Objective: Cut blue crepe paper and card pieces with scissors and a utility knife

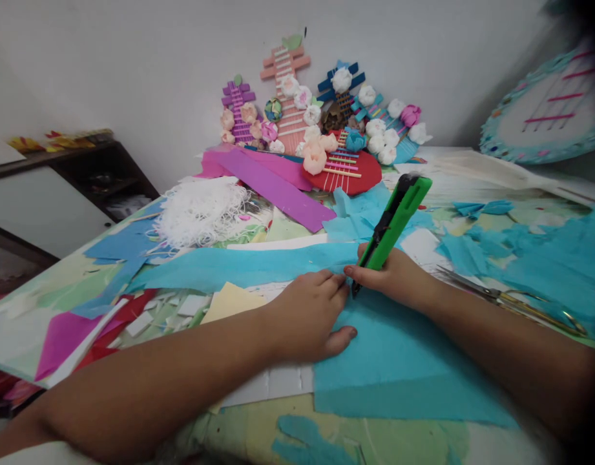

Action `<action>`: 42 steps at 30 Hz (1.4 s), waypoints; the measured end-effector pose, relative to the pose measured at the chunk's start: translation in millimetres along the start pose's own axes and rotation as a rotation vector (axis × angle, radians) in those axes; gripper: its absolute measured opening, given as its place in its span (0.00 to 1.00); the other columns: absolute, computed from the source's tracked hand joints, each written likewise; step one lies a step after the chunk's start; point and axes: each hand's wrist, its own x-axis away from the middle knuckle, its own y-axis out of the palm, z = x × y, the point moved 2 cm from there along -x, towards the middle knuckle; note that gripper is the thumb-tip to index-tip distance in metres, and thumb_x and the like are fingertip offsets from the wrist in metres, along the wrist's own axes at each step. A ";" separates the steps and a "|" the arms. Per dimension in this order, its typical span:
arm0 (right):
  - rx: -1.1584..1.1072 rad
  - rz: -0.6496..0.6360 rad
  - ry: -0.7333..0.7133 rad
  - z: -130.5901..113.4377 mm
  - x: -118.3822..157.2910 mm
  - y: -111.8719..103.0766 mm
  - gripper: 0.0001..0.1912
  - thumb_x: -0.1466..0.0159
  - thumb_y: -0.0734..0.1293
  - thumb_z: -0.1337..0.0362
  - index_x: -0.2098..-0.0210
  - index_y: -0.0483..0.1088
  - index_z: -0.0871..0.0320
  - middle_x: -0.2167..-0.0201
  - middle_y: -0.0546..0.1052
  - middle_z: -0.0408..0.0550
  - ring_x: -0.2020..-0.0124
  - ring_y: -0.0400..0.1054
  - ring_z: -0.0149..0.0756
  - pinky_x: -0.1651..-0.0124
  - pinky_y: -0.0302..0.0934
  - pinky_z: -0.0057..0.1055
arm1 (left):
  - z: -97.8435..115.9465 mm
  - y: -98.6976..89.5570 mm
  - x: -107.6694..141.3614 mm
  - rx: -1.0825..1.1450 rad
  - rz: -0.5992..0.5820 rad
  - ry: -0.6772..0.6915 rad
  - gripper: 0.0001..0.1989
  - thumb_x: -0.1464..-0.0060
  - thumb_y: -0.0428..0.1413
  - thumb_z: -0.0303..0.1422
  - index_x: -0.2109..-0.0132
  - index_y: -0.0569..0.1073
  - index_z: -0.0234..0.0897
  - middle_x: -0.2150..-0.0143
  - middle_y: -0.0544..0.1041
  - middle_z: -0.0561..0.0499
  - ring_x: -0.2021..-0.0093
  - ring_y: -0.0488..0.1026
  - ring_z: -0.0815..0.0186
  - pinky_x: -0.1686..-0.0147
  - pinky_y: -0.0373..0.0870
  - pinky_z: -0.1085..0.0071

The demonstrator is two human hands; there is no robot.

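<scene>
My right hand is closed around a green and black box cutter, held tilted with its tip down on blue crepe paper. Just left of the tip, my left hand lies palm down with fingers spread a little, pressing on the paper's edge. Beyond the hands, a long blue strip of paper stretches to the left. Under the left wrist part of a white board shows.
Gold-handled scissors lie beside my right forearm. A pile of white string, purple paper strips and paper scraps cover the table. Decorated stick crafts lean on the wall. A dark cabinet stands at left.
</scene>
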 end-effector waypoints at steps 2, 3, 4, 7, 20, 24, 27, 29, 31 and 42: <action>0.005 -0.009 -0.010 -0.7 0.1 -0.1 0.16 0.49 0.61 0.54 0.82 0.54 0.58 0.85 0.56 0.37 0.81 0.51 0.25 0.77 0.47 0.25 | 0.0 0.1 -0.1 -0.002 0.003 0.002 0.28 0.48 0.44 0.44 0.48 0.63 0.24 0.49 0.65 0.37 0.49 0.59 0.52 0.52 0.59 0.58; 0.010 -0.011 -0.007 -0.8 0.0 -0.1 0.16 0.49 0.61 0.53 0.82 0.54 0.58 0.85 0.57 0.37 0.80 0.51 0.25 0.77 0.47 0.25 | 0.0 0.0 -0.1 -0.002 0.002 0.002 0.28 0.48 0.44 0.44 0.48 0.63 0.24 0.49 0.65 0.37 0.49 0.59 0.52 0.52 0.58 0.58; 0.019 -0.011 0.005 -0.7 -0.2 -0.1 0.17 0.49 0.61 0.53 0.82 0.54 0.58 0.85 0.57 0.37 0.80 0.51 0.25 0.77 0.47 0.25 | -0.1 -0.1 -0.3 -0.002 0.000 0.002 0.29 0.48 0.45 0.44 0.48 0.62 0.24 0.49 0.65 0.37 0.48 0.59 0.52 0.52 0.58 0.59; 0.045 -0.009 0.035 -0.6 -1.2 0.8 0.18 0.50 0.62 0.51 0.82 0.53 0.58 0.85 0.57 0.37 0.81 0.51 0.25 0.78 0.47 0.26 | 0.1 -0.4 -0.7 -0.004 -0.016 0.001 0.28 0.48 0.45 0.44 0.48 0.62 0.24 0.49 0.65 0.37 0.48 0.59 0.52 0.51 0.58 0.59; -0.120 0.101 -0.114 2.1 8.3 -2.0 0.18 0.50 0.63 0.52 0.81 0.54 0.57 0.85 0.58 0.37 0.80 0.52 0.26 0.76 0.48 0.26 | 0.2 0.3 -0.5 -0.034 -0.019 0.004 0.28 0.48 0.44 0.43 0.48 0.63 0.23 0.48 0.64 0.37 0.48 0.59 0.53 0.49 0.56 0.60; -0.141 0.103 -0.101 4.9 7.3 -5.3 0.19 0.48 0.61 0.50 0.82 0.55 0.58 0.85 0.58 0.38 0.81 0.52 0.26 0.77 0.48 0.26 | 0.0 0.8 -1.2 -0.044 -0.019 0.011 0.29 0.47 0.43 0.44 0.47 0.62 0.23 0.47 0.64 0.37 0.47 0.58 0.53 0.49 0.56 0.61; -0.131 0.038 -0.098 6.0 6.3 -3.4 0.19 0.48 0.61 0.49 0.82 0.55 0.58 0.85 0.57 0.37 0.81 0.52 0.25 0.77 0.47 0.26 | 0.0 0.5 -0.6 -0.044 -0.023 0.012 0.29 0.47 0.42 0.44 0.47 0.62 0.22 0.47 0.64 0.36 0.48 0.59 0.53 0.49 0.55 0.60; -0.135 0.011 -0.094 6.2 5.8 -1.8 0.19 0.48 0.61 0.50 0.81 0.55 0.58 0.85 0.57 0.37 0.81 0.51 0.25 0.78 0.47 0.26 | 0.0 0.2 0.1 -0.043 -0.019 0.011 0.29 0.47 0.42 0.44 0.47 0.63 0.22 0.47 0.64 0.36 0.48 0.59 0.53 0.50 0.56 0.60; -0.115 0.003 -0.091 5.4 5.5 -0.6 0.19 0.48 0.61 0.50 0.81 0.54 0.58 0.85 0.57 0.37 0.81 0.51 0.25 0.78 0.47 0.25 | -0.1 0.5 0.6 -0.043 -0.012 0.011 0.29 0.47 0.42 0.44 0.47 0.63 0.23 0.47 0.64 0.36 0.48 0.59 0.52 0.50 0.57 0.60; -0.014 -0.012 -0.031 -5.8 8.8 1.7 0.17 0.50 0.62 0.53 0.82 0.54 0.58 0.84 0.57 0.37 0.80 0.52 0.25 0.77 0.48 0.26 | 1.0 2.0 1.2 0.006 -0.019 0.008 0.30 0.49 0.44 0.44 0.48 0.63 0.21 0.49 0.65 0.35 0.48 0.58 0.51 0.49 0.55 0.58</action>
